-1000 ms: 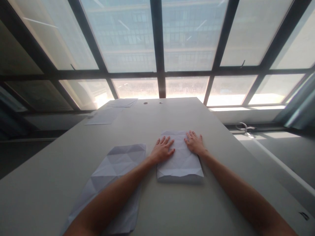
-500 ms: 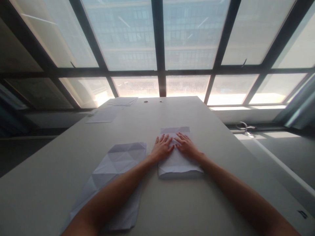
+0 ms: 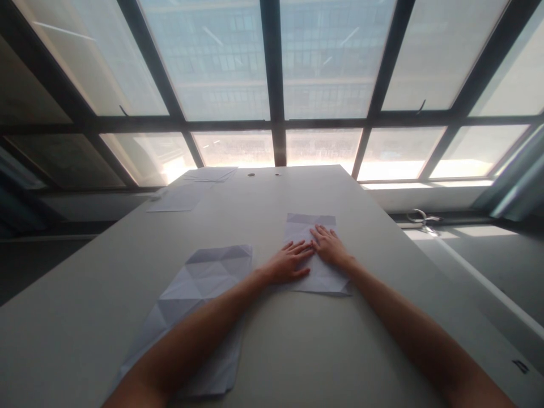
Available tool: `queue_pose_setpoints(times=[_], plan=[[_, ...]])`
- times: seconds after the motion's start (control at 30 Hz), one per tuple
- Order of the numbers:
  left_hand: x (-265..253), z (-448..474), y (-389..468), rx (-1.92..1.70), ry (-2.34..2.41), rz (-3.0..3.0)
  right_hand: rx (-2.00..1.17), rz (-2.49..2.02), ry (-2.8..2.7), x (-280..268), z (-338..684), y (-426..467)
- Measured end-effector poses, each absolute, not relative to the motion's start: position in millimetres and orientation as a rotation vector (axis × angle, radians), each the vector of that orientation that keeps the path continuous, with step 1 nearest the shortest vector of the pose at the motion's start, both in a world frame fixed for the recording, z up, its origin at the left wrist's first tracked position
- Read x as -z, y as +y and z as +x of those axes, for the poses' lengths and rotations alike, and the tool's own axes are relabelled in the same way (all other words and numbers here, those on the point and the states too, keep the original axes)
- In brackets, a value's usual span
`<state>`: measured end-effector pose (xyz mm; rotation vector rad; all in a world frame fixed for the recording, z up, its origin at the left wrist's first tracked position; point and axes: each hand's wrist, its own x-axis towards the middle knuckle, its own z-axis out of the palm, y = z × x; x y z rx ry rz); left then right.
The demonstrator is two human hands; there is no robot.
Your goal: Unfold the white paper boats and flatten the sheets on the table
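Observation:
A folded sheet of white paper (image 3: 327, 277) lies on the white table, right of the middle. My left hand (image 3: 289, 262) rests flat on the left part of this paper, fingers stretched to the right. My right hand (image 3: 329, 245) lies flat on the paper's upper right part, with its fingers pointing up and left. The fingertips of my left hand come up against my right hand. Left of them lies a larger creased sheet of paper (image 3: 208, 275) with a pattern of triangular folds. My left forearm passes over it and hides part of it.
Several flat paper sheets (image 3: 176, 198) lie at the table's far left. Round holes (image 3: 251, 174) show near the far edge of the white table (image 3: 280, 351). Windows with dark frames (image 3: 278, 85) stand beyond it. A pale cable loop (image 3: 420, 216) is off the table's right side.
The folded paper has shifted and turned slightly to the right. My left hand has slid right and down, now angled across the paper. My right hand has moved a little to the right.

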<state>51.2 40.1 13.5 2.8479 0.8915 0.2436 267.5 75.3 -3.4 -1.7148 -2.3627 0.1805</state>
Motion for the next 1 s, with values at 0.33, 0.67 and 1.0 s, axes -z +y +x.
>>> queue_pose_setpoints(times=[0.33,0.67,1.0], plan=[[-6.8,49.4,43.1,-0.129,1.238,2.765,-0.049,-1.399,-2.376,-0.2,254.1,56.1],[-4.4,47.3,53.1,-0.368,1.453,2.791,-0.156,-1.457,-2.402,7.6,243.2,54.2],[-2.1,49.0,48.9,-0.186,1.360,2.751,-0.098,-1.547,-2.329,8.0,235.2,45.7]])
